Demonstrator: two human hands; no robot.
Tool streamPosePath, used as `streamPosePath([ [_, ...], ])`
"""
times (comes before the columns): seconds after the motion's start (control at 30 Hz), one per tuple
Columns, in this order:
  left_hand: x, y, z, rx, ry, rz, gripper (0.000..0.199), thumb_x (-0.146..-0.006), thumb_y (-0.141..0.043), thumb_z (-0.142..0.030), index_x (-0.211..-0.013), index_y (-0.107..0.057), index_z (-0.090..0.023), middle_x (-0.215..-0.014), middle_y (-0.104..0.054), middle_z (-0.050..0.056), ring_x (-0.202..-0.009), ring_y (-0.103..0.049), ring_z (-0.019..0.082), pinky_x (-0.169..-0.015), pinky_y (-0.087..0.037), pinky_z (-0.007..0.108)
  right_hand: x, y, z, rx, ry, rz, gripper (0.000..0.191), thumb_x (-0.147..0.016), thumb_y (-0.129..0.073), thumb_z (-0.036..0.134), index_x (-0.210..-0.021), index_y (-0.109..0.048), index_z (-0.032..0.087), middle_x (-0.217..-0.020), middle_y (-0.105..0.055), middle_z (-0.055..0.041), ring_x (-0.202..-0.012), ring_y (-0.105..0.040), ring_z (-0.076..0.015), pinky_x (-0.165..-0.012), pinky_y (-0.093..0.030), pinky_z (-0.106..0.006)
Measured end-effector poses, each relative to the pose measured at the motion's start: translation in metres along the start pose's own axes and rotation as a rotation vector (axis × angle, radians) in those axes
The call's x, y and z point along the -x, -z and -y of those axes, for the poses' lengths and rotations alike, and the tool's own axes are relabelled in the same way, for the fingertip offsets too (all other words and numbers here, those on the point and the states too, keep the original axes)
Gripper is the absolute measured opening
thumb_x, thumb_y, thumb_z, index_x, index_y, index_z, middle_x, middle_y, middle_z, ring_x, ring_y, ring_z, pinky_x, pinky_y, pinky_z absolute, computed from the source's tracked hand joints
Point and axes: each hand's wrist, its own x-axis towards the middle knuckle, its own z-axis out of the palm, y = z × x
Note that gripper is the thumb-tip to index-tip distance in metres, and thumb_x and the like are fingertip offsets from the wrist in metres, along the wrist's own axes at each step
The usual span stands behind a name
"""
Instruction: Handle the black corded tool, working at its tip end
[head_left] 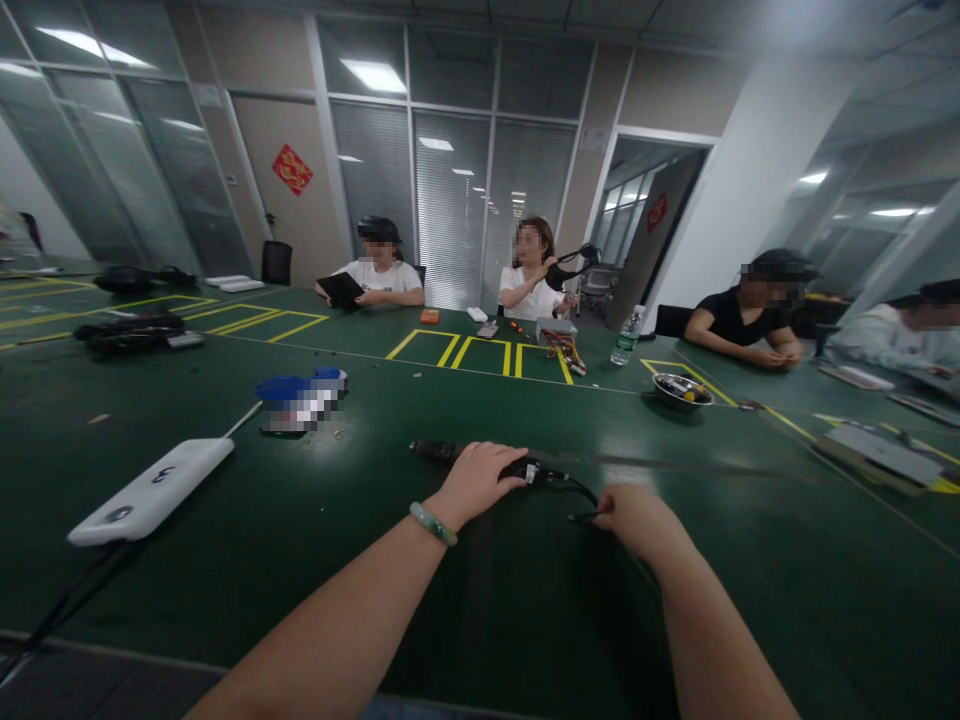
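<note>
A long black tool [435,451] lies sideways on the green table [360,560], its narrow tip pointing left. My left hand [481,482], with a jade-coloured bangle at the wrist, is wrapped over the tool's middle from above. From the tool's right end a black cable [581,487] curves toward my right hand [631,515]. The fingers of that hand are pinched on the cable, and a short dark end sticks out to their left. The palm side of both hands is hidden.
A white power bank [157,490] with a black cable lies at left, near a blue-and-white packet [304,398]. Farther back are a metal bowl [682,392] of small items, a water bottle [628,336] and a grey box with wires [556,331]. Several people sit around the table.
</note>
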Motion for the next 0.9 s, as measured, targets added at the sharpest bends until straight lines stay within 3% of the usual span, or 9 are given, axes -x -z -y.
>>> streamPosePath([
  [0.27,-0.001,0.001,0.003,-0.006,-0.012,0.032,0.045,-0.094,-0.049,-0.053,-0.134,-0.051,-0.032,-0.127,-0.060,0.002,-0.115,-0.054,0.023,-0.098,-0.038,0.039,-0.013,0.003,0.000,-0.169,-0.112,-0.266,0.014,-0.086,-0.060,0.036,-0.085,-0.068,0.025,-0.083,-0.068,-0.0025,-0.077,-0.061,-0.0193,-0.059,-0.035,-0.027],
  [0.47,0.005,0.012,0.013,0.001,-0.018,0.083,0.044,-0.092,-0.052,-0.052,-0.131,-0.053,-0.032,-0.123,-0.062,0.002,-0.112,-0.056,0.023,-0.097,-0.040,0.038,-0.012,-0.002,0.016,-0.309,0.052,-0.112,0.016,-0.086,-0.062,0.035,-0.093,-0.071,0.025,-0.088,-0.069,-0.0005,-0.078,-0.062,-0.0160,-0.062,-0.038,-0.024],
  [0.6,0.009,0.015,0.015,-0.001,-0.014,0.064,0.043,-0.092,-0.052,-0.051,-0.131,-0.054,-0.032,-0.126,-0.061,0.002,-0.116,-0.054,0.023,-0.100,-0.039,0.039,-0.005,-0.002,0.029,-0.305,0.162,-0.077,0.014,-0.085,-0.064,0.034,-0.092,-0.073,0.027,-0.091,-0.070,0.0004,-0.081,-0.062,-0.0164,-0.064,-0.039,-0.025],
  [0.77,0.008,0.009,0.006,-0.011,-0.030,-0.010,0.047,-0.089,-0.056,-0.049,-0.132,-0.054,-0.030,-0.137,-0.054,0.002,-0.127,-0.047,0.024,-0.108,-0.035,0.042,-0.007,-0.008,0.035,-0.308,0.177,-0.090,0.011,-0.084,-0.065,0.032,-0.089,-0.074,0.028,-0.086,-0.069,0.0014,-0.080,-0.062,-0.0157,-0.064,-0.039,-0.024],
  [0.9,0.002,-0.001,-0.009,-0.014,-0.066,-0.047,0.044,-0.089,-0.058,-0.041,-0.131,-0.054,-0.028,-0.136,-0.054,0.003,-0.125,-0.048,0.023,-0.110,-0.033,0.042,-0.012,-0.017,0.036,-0.292,0.133,-0.183,0.011,-0.084,-0.063,0.032,-0.085,-0.072,0.026,-0.079,-0.068,0.0016,-0.072,-0.060,-0.0145,-0.060,-0.036,-0.024],
])
